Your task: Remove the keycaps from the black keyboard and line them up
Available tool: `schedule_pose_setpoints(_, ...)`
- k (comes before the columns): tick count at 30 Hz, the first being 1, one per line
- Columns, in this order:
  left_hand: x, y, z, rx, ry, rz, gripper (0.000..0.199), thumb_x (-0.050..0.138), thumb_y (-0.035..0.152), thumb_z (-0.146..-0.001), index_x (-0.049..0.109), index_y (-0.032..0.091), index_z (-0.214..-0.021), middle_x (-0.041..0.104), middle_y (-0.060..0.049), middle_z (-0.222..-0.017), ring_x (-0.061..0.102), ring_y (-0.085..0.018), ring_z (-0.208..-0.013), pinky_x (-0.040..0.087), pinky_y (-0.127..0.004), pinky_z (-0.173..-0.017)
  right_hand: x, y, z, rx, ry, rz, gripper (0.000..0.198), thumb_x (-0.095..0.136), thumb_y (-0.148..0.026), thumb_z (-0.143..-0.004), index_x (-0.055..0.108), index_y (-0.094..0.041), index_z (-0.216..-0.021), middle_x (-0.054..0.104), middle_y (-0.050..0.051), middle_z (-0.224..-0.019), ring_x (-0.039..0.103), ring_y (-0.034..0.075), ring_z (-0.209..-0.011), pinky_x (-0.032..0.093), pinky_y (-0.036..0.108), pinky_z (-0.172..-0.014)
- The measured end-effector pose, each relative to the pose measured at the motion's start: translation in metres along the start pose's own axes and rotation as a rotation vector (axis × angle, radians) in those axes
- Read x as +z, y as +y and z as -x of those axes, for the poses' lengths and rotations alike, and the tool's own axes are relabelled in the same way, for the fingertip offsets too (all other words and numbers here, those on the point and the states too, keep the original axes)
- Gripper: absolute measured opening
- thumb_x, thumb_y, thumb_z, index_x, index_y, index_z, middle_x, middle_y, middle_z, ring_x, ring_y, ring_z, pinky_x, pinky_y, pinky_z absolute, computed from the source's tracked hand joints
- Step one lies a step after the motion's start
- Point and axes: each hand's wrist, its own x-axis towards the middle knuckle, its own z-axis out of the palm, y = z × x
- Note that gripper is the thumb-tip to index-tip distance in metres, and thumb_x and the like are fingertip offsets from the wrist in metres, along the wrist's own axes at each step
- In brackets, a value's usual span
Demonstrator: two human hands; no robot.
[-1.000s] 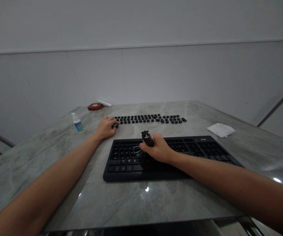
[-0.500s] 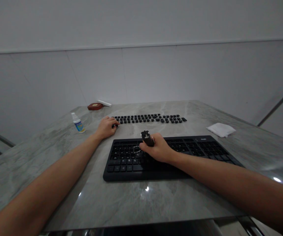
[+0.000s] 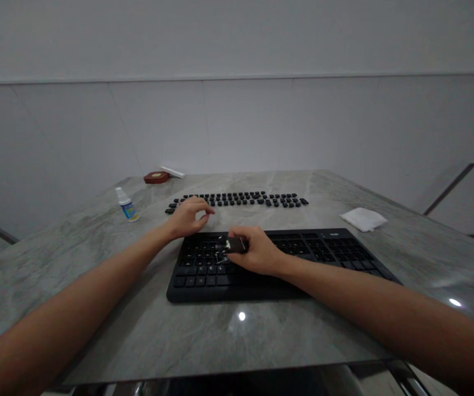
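A black keyboard point(image 3: 237, 291) lies on the grey marbled table, and many of its keycaps are off in the upper rows. My right hand point(image 3: 257, 250) is over its left half, closed round a dark keycap puller point(image 3: 237, 245) with thin wire loops. The wires hang just above or against the keys; I cannot tell which. Between the keyboard and the rows of loose black keycaps point(image 3: 237, 199), my left hand point(image 3: 189, 216) hovers with thumb and fingers apart and nothing seen in them. It hides some of the keycaps on the left.
On the left stands a small white spray bottle point(image 3: 127, 206) with a blue and yellow label. A brown case point(image 3: 156, 177) and a white strip point(image 3: 172, 172) lie at the back left. A folded white cloth point(image 3: 363, 218) is at the right. Behind the table rises a pale wall point(image 3: 253, 126).
My left hand has come away from the left end of the loose keycaps, moving right and toward the keyboard. The keycap puller has tilted left in my right hand.
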Motion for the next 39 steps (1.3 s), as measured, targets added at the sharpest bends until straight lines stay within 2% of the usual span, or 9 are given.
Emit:
schedule_pose_setpoints(1, -0.001, 0.018, -0.001, 0.005, -0.062, 0.048, 0.019, 0.052, 0.015, -0.081, 0.07, 0.017, -0.088, 0.067, -0.005, -0.088, 0.059, -0.021, -0.088, 0.046, -0.035, -0.086, 0.0, -0.001, 0.001, -0.014, -0.028, 0.015, 0.012, 0.056, -0.013, -0.065, 0.047, -0.019, -0.071, 0.044, -0.008, -0.054, 0.04, 0.008, -0.049, 0.031, 0.02, -0.052)
schedule_pose_setpoints(4, -0.001, 0.066, 0.005, -0.015, -0.163, 0.098, 0.015, 0.054, 0.012, -0.077, 0.067, 0.018, -0.082, 0.064, -0.005, -0.085, 0.058, -0.02, -0.086, 0.046, -0.033, -0.079, -0.003, -0.002, 0.004, -0.059, -0.132, 0.123, 0.028, 0.055, -0.008, -0.063, 0.052, -0.019, -0.088, 0.054, -0.007, -0.056, 0.047, 0.01, -0.05, 0.033, 0.021, -0.054)
schedule_pose_setpoints(6, 0.001, 0.086, 0.015, -0.039, -0.173, 0.155, 0.011, 0.055, 0.012, -0.075, 0.059, 0.017, -0.066, 0.058, -0.003, -0.074, 0.056, -0.018, -0.074, 0.045, -0.029, -0.067, -0.007, -0.002, 0.006, -0.096, -0.177, 0.23, 0.03, 0.056, -0.009, -0.065, 0.054, -0.019, -0.094, 0.058, -0.005, -0.059, 0.051, 0.012, -0.053, 0.033, 0.022, -0.055)
schedule_pose_setpoints(8, 0.001, 0.094, 0.026, -0.056, -0.148, 0.248, 0.014, 0.052, 0.013, -0.08, 0.057, 0.017, -0.068, 0.056, -0.003, -0.074, 0.055, -0.016, -0.071, 0.044, -0.027, -0.064, -0.011, -0.001, 0.007, -0.129, -0.194, 0.328, 0.025, 0.057, -0.012, -0.071, 0.056, -0.019, -0.095, 0.06, -0.004, -0.06, 0.053, 0.013, -0.055, 0.032, 0.023, -0.054)
schedule_pose_setpoints(11, -0.007, 0.092, 0.035, 0.019, -0.235, 0.375, 0.018, 0.046, 0.009, -0.085, 0.063, 0.016, -0.082, 0.061, -0.005, -0.083, 0.058, -0.016, -0.078, 0.046, -0.028, -0.071, -0.016, 0.0, 0.008, -0.187, -0.219, 0.443, 0.019, 0.057, -0.018, -0.078, 0.058, -0.019, -0.097, 0.061, -0.002, -0.062, 0.054, 0.014, -0.055, 0.03, 0.023, -0.052)
schedule_pose_setpoints(16, -0.022, 0.084, 0.037, 0.128, -0.376, 0.46, 0.016, 0.055, 0.015, -0.088, 0.066, 0.018, -0.098, 0.063, -0.005, -0.092, 0.06, -0.017, -0.083, 0.048, -0.028, -0.076, -0.019, -0.001, 0.009, -0.285, -0.302, 0.551, 0.021, 0.06, -0.016, -0.074, 0.058, -0.02, -0.095, 0.064, -0.001, -0.065, 0.056, 0.014, -0.056, 0.029, 0.024, -0.052)
schedule_pose_setpoints(25, -0.017, 0.081, 0.038, 0.11, -0.33, 0.478, 0.014, 0.054, 0.016, -0.091, 0.067, 0.018, -0.093, 0.062, -0.005, -0.088, 0.059, -0.015, -0.081, 0.048, -0.027, -0.075, -0.014, 0.002, 0.008, -0.313, -0.301, 0.536, 0.028, 0.058, -0.011, -0.071, 0.055, -0.02, -0.097, 0.066, -0.001, -0.069, 0.059, 0.014, -0.058, 0.034, 0.023, -0.054)
schedule_pose_setpoints(32, -0.016, 0.08, 0.04, 0.115, -0.309, 0.488, 0.011, 0.055, 0.011, -0.084, 0.065, 0.016, -0.083, 0.06, -0.004, -0.083, 0.057, -0.015, -0.078, 0.047, -0.026, -0.072, -0.01, 0.0, 0.007, -0.48, -0.355, 0.62, 0.022, 0.057, -0.017, -0.067, 0.053, -0.021, -0.089, 0.06, -0.003, -0.061, 0.055, 0.015, -0.054, 0.031, 0.026, -0.052)
schedule_pose_setpoints(39, -0.012, 0.077, 0.039, 0.079, -0.287, 0.469, 0.014, 0.052, 0.012, -0.088, 0.066, 0.017, -0.089, 0.061, -0.004, -0.086, 0.058, -0.015, -0.08, 0.047, -0.026, -0.074, -0.011, 0.004, 0.007, -0.361, -0.28, 0.411, 0.025, 0.055, -0.014, -0.068, 0.051, -0.021, -0.092, 0.058, -0.005, -0.062, 0.05, 0.011, -0.051, 0.031, 0.023, -0.051)
